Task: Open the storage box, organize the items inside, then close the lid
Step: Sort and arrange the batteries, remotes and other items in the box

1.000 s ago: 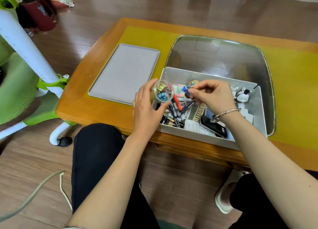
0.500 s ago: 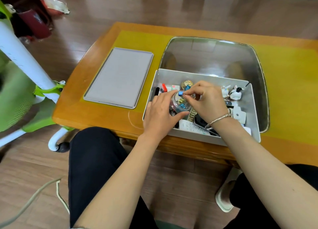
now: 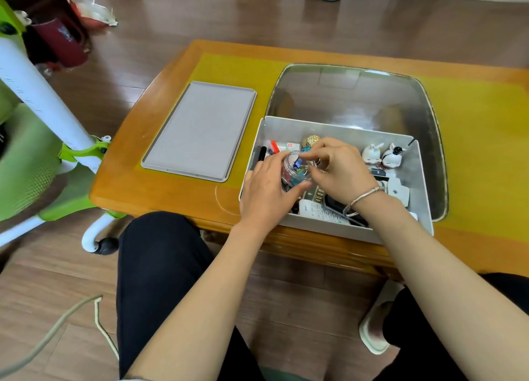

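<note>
On the wooden surface (image 3: 171, 191) the storage box (image 3: 423, 209) stands open, its lid (image 3: 200, 131) lying just beside it. The left hand (image 3: 266, 191) grips a small clear jar (image 3: 294, 167) over the box while the right hand (image 3: 340, 168) pinches at its mouth; sorting looks underway, closing remains.

I am seeing the storage box (image 3: 329, 128) sitting at the near edge of the tabletop (image 3: 171, 191), its lid (image 3: 200, 131) lying flat to its left. Inside, two figurines (image 3: 382, 156) are standing at the back right, a jar (image 3: 296, 168) is sitting left of centre, and a calculator (image 3: 320, 210) is lying against the front wall.
</note>
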Available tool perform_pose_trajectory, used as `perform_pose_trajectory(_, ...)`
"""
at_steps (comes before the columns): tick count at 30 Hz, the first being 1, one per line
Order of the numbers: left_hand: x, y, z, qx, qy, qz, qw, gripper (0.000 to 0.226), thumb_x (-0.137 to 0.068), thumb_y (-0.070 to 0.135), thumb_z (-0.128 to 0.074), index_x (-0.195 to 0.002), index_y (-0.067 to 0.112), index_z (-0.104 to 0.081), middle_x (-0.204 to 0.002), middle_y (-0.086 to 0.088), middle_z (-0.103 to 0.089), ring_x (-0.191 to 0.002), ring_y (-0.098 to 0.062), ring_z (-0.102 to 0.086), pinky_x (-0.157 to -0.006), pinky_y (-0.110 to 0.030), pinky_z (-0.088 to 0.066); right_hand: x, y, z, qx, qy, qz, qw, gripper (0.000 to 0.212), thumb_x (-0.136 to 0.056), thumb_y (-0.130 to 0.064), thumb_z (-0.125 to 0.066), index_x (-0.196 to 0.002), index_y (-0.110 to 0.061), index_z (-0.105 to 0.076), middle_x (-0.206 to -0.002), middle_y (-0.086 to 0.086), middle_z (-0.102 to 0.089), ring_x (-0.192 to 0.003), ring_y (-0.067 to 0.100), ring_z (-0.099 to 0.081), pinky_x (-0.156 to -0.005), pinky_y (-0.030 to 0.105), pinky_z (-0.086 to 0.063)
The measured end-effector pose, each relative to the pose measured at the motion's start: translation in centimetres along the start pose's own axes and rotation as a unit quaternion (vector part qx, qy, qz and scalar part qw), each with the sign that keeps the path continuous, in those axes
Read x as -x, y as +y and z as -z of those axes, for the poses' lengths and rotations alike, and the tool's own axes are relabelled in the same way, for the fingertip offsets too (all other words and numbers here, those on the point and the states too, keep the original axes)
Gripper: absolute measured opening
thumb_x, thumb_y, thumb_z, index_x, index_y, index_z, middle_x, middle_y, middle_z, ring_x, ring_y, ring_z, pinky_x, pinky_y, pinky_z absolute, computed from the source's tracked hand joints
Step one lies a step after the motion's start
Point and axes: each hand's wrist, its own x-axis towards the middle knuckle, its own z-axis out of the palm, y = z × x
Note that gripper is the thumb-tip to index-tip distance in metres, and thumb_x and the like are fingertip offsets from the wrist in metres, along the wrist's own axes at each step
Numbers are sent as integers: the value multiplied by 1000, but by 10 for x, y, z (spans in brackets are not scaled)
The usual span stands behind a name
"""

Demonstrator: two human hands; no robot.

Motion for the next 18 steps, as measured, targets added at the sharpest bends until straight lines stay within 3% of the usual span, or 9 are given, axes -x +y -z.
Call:
perform_pose_trajectory(6, 1, 0, 1, 27, -11, 8, 1000, 72, -82, 50, -68, -140, 19, -40, -127, 2, -61, -114, -17, -56, -92, -34, -45, 3, 1, 3, -94, 84, -28, 992, 2, -78, -13, -74, -78, -11, -74, -78, 2, -68, -60, 13, -56, -63, 19, -47)
perform_pose_trajectory(11, 3, 1, 2, 25, -8, -2, 1000, 71, -79, 48, -72, -137, 20, -41, -117, 2, -67, -100, -17, -64, -80, -29, -49, 5, 2, -5, -173, 76, -64, 980, 13, -78, -5, -71, -84, -17, -71, -71, -7, -65, -64, 4, -58, -65, 11, -48)
perform_pose_trajectory(15, 3, 2, 2, 26, 0, 5, 1000, 70, -78, 49, -72, -136, 23, -42, -117, 3, -67, -100, -17, -64, -77, -24, -43, 3, -1, -6, -83, 66, -18, 994, 12, -76, -3, -70, -79, -14, -72, -74, -4, -68, -62, -1, -53, -65, 10, -43)
perform_pose_trajectory(18, 3, 3, 2, 30, 0, 8, 1000, 70, -78, 50, -72, -136, 23, -43, -117, 3, -67, -104, -17, -62, -84, -30, -48, 1, -3, -5, -5, 50, 23, 998, 14, -76, 0, -67, -82, -11, -72, -81, 2, -71, -70, 10, -57, -71, 19, -44)
